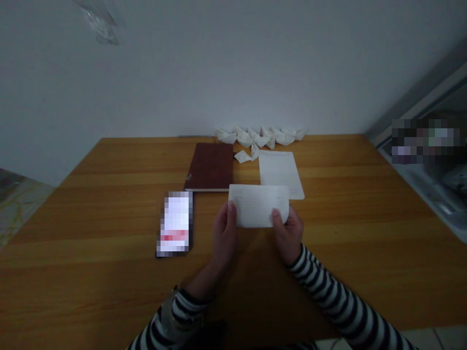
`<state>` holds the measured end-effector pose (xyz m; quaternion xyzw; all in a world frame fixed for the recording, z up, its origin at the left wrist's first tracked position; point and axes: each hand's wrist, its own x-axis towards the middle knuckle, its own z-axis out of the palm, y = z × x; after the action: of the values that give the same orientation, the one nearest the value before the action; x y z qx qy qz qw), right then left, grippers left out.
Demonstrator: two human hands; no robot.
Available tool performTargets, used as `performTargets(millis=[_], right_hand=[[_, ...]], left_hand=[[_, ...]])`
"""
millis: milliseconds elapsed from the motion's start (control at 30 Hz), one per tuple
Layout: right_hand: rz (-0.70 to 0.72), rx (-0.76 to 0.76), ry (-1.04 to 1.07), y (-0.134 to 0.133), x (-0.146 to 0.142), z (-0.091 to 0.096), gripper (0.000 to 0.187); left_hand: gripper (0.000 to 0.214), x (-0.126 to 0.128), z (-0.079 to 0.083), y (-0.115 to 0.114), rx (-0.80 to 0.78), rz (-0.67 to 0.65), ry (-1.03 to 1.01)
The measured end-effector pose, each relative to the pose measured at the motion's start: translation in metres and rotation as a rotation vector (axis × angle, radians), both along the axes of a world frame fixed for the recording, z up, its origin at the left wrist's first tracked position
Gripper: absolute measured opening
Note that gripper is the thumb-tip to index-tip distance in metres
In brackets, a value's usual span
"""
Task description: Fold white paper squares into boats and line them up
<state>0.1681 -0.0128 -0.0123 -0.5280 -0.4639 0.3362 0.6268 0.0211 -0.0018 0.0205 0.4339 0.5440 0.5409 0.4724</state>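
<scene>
A lined sheet of white paper (255, 205), wider than it is tall, is held up above the table between my two hands. My left hand (225, 233) pinches its left edge, thumb on the near face. On the right side, my right hand (289, 234) grips the lower corner, its thumb also on the front and the fingers behind. Just beyond lies another lined sheet (280, 170), flat on the wood and partly covered by the held paper. A dark red notebook (210, 166) rests closed to the left of it.
Several folded white paper boats (259, 137) stand along the wall at the back of the wooden table (346, 209). A phone (175, 221) with a lit, blurred screen lies left of my hands. Beyond the table's right edge is a window-like frame (426, 107).
</scene>
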Motion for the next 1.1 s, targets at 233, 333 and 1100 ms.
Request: performTargets(millis=[233,333,1100], right_hand=[[-0.029,0.009,0.026,0.002,0.001,-0.004,0.015],[-0.013,0.006,0.045,0.002,0.003,-0.005,0.015],[0.001,0.107,-0.283,-0.008,0.009,0.003,0.014]], left_hand=[[0.04,0.0,-0.004,-0.002,0.09,-0.049,0.049],[0.036,0.0,-0.005,0.0,0.129,-0.081,0.084],[0.04,-0.005,-0.003,0.004,-0.105,-0.033,-0.206]])
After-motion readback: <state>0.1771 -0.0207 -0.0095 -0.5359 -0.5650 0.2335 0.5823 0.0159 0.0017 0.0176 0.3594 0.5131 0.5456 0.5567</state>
